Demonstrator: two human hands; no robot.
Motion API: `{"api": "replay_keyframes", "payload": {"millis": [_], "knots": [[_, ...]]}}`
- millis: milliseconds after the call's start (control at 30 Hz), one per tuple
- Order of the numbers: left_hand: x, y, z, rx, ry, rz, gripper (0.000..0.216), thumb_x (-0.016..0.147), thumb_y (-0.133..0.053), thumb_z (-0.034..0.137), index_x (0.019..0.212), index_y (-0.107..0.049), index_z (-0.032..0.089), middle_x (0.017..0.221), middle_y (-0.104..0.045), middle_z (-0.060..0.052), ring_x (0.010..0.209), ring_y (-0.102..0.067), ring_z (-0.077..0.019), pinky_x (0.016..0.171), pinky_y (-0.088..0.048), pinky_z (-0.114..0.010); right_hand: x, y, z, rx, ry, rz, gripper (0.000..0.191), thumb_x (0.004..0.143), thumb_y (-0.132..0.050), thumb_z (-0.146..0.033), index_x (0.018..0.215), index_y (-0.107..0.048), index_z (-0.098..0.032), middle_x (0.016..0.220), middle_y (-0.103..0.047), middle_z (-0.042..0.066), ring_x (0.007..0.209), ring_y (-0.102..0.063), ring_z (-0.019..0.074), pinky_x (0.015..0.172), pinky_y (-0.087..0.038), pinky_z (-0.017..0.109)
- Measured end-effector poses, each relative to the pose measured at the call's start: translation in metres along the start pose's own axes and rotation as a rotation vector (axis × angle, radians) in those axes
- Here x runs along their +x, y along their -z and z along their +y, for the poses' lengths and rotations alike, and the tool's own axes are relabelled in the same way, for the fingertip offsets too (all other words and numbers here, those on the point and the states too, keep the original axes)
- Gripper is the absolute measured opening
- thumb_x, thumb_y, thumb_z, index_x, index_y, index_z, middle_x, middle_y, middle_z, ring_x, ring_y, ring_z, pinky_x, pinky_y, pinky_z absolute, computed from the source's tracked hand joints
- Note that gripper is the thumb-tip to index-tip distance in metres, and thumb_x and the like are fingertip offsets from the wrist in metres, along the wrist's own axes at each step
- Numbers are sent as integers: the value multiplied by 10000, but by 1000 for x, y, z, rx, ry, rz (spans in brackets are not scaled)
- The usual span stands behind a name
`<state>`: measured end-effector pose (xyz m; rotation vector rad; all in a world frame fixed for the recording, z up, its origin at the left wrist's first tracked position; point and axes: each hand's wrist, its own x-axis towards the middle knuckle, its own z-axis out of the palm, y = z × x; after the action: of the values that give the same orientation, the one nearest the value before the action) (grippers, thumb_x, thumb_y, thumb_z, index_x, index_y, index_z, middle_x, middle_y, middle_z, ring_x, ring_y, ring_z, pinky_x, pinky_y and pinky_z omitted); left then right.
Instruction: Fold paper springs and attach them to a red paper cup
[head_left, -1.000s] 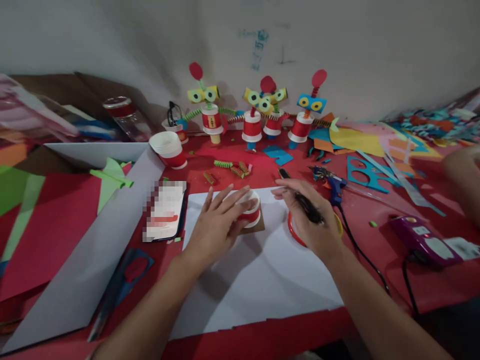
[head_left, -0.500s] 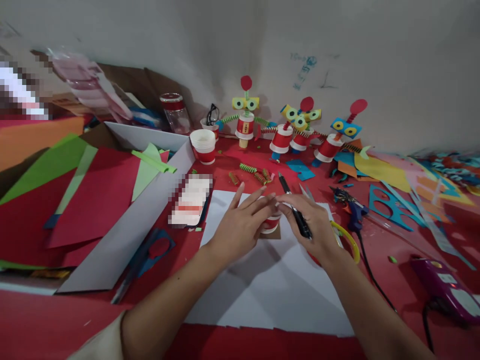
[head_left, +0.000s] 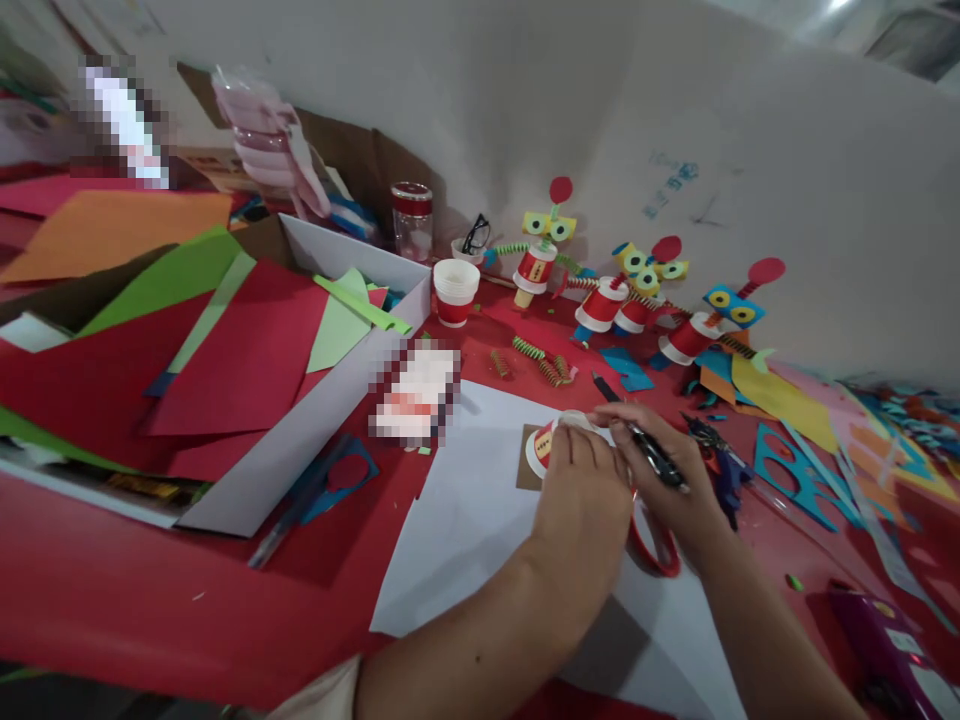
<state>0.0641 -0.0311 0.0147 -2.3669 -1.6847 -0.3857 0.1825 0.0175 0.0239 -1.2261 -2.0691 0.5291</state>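
Note:
My left hand (head_left: 581, 500) is closed around a small red-and-white paper cup (head_left: 541, 449), which is tipped on its side over a brown card square (head_left: 526, 462) on a white sheet (head_left: 472, 520). My right hand (head_left: 667, 480) grips a black pen (head_left: 641, 445) and touches the cup's top edge with its fingertips. Under the right hand lie red-handled scissors (head_left: 656, 550).
Several paper-cup robot figures (head_left: 600, 300) stand by the wall, with a stack of cups (head_left: 455, 290) and a jar (head_left: 412, 220) to their left. A white box of coloured paper (head_left: 247, 360) fills the left. A glue gun (head_left: 716, 460), green paper springs (head_left: 540, 360) and a blurred phone (head_left: 418, 392) lie nearby.
The view has swung left. My left hand went from lying flat over the upright cup to wrapping round it, and the cup is tipped sideways. The right hand moved closer, still with the pen.

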Motion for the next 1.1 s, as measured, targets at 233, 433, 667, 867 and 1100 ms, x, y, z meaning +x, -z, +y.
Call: {"api": "replay_keyframes", "payload": {"millis": [233, 433, 667, 867, 1100], "knots": [[0, -10, 0, -72, -2, 46, 383, 883, -467, 238, 1179, -627, 55, 1206, -636, -208, 1121, -587, -331, 963, -433, -487, 61, 4, -29, 2, -38, -190, 221, 849, -578, -408, 868, -711, -233, 899, -718, 31, 888, -658, 215, 807, -512, 333], [-1, -13, 0, -109, 42, 155, 359, 894, -456, 222, 1129, -657, 40, 1086, -689, -185, 1053, -623, -307, 933, -471, -474, 111, -26, -39, -7, -15, -813, 202, 783, -654, -380, 785, -695, -182, 763, -705, 10, 750, -648, 175, 697, -497, 274], [-1, -11, 0, -118, 71, 193, 335, 869, -492, 214, 1101, -673, 54, 1042, -689, -185, 960, -637, -292, 841, -511, -439, 121, -45, -34, -68, 86, -1121, 123, 779, -673, -311, 773, -711, -195, 685, -699, -10, 639, -621, 142, 558, -452, 229], [-2, -13, 1, -156, 46, 173, 372, 854, -532, 283, 1113, -670, 54, 1077, -678, -191, 1000, -619, -322, 872, -496, -473, 125, -48, -41, -13, 63, -1212, 74, 763, -671, -248, 732, -705, -191, 650, -689, -21, 592, -607, 125, 515, -434, 208], [-1, -15, 1, -117, 90, 249, 351, 874, -449, 201, 1079, -680, 34, 1059, -699, -187, 999, -648, -297, 897, -509, -433, 130, -53, -33, -33, 2, -1189, 119, 786, -659, -278, 744, -682, -168, 668, -670, -14, 625, -598, 130, 550, -433, 223]]}}
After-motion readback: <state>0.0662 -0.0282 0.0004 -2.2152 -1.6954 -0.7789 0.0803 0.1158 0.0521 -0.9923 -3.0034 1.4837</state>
